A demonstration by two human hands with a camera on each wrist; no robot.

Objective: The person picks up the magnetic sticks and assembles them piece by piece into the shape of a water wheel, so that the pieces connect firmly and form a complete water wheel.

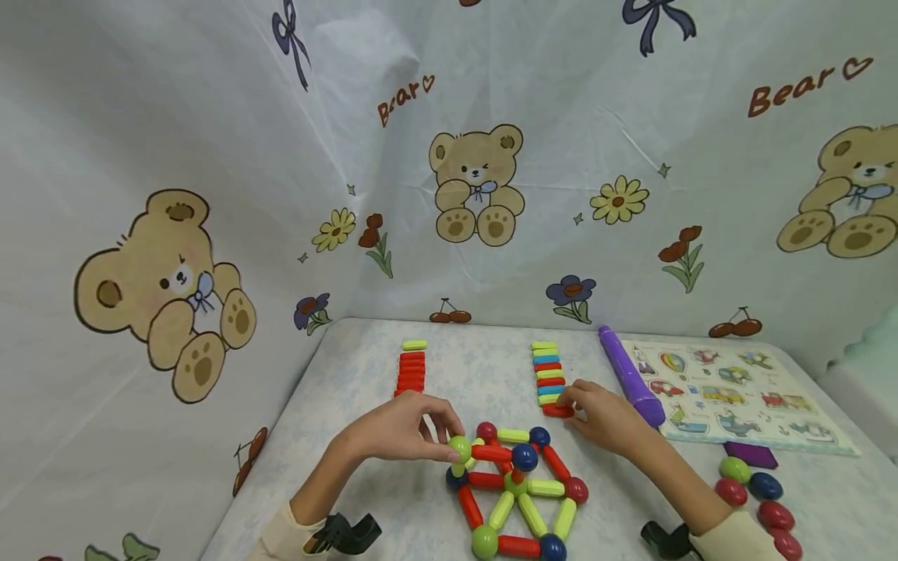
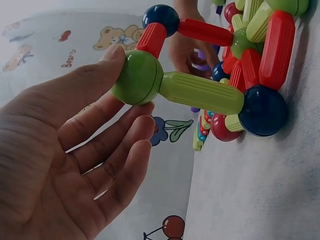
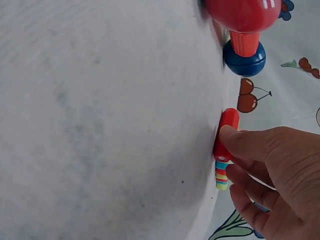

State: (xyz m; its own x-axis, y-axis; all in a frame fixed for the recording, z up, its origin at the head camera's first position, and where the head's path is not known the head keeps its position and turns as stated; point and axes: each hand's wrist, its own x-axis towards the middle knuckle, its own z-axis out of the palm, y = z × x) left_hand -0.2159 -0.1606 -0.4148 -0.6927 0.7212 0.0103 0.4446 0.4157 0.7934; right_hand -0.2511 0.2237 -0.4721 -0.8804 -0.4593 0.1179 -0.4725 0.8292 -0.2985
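A light green ball [image 1: 459,448] is pinched between thumb and fingers of my left hand [image 1: 401,427]. It tops a short green rod [image 2: 202,93] standing on a blue ball [image 2: 263,111], and a red rod [image 1: 493,453] links it to a raised blue ball [image 1: 525,457]. Below lies a ring of rods and balls with spokes meeting at a green hub ball [image 1: 515,484]. My right hand [image 1: 602,415] pinches a red rod [image 3: 228,122] at the near end of the right-hand row of coloured rods [image 1: 550,374].
Several red rods [image 1: 411,370] with a green one lie in a row at the back left. To the right are a purple pen-like stick [image 1: 631,378], a picture board [image 1: 744,396], a small purple piece [image 1: 751,454] and several loose balls [image 1: 776,516]. A bear-print cloth [image 1: 379,280] hangs behind.
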